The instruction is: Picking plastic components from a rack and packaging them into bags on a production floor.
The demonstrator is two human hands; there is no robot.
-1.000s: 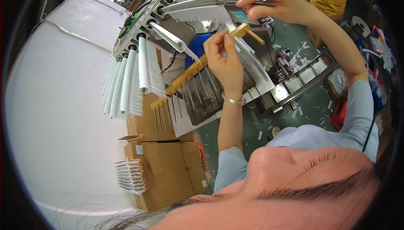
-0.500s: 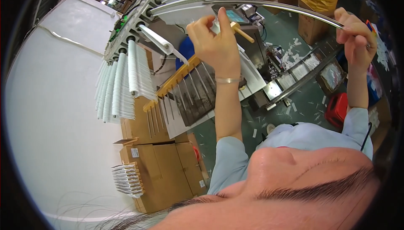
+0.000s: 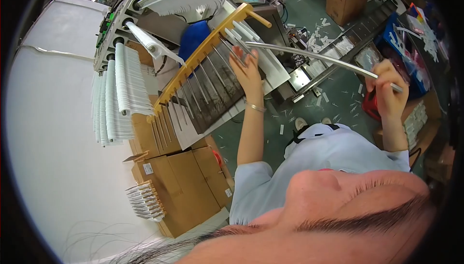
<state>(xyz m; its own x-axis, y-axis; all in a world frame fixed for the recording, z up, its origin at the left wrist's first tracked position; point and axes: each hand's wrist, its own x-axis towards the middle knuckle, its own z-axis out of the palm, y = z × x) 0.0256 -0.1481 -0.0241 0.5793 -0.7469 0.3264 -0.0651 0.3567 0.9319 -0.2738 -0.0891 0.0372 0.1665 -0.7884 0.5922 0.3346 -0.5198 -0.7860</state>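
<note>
Fingers of your right hand (image 3: 390, 92) are curled snugly around a metal rod (image 3: 314, 55) close to one end, with a short stub poking out past your grip. Your left hand (image 3: 249, 73) has its fingers loosely parted near the upper end of the wooden rack (image 3: 210, 40), beside its metal pins (image 3: 214, 68); you can't tell from this view whether they pinch one of those or only pass near it. Taken from that rack, the rod lies out to the right: its free end sits near the rack's upper end, just above your left fingertips, and its long axis runs away from the rack, sloping down toward your right hand. Your left hand is thus the nearer one to both the rack and the rod's free tip, while your right hand is well apart from the rack. The rod itself looks slim, round and silvery, smoothly shining along its length, and the part between your hands appears bare, unlike the rows of white strips (image 3: 128, 82) hanging left of the rack.
</note>
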